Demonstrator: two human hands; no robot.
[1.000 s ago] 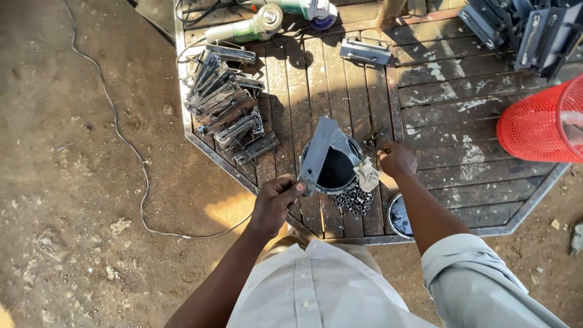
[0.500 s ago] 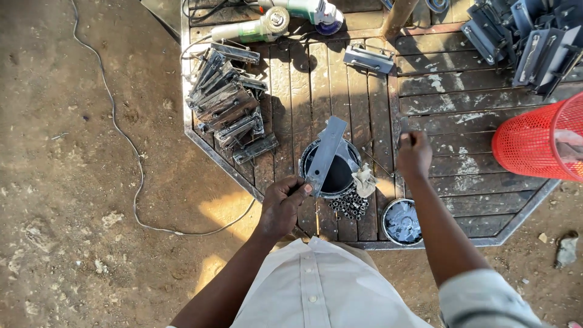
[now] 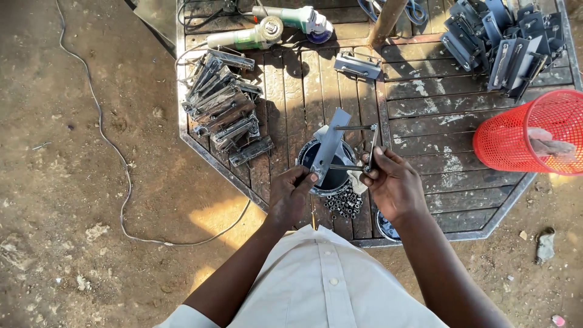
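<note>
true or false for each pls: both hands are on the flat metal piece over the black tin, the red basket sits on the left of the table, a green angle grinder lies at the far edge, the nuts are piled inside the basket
1. Both hands are on the metal piece over the black tin. True: the left hand grips the flat metal plate and the right hand holds its rods.
2. Red basket on the left. False: the red basket is at the table's right edge.
3. Green angle grinder at the far edge. True.
4. Nuts in the basket. False: the nuts lie on the wooden table by the tin.
</note>
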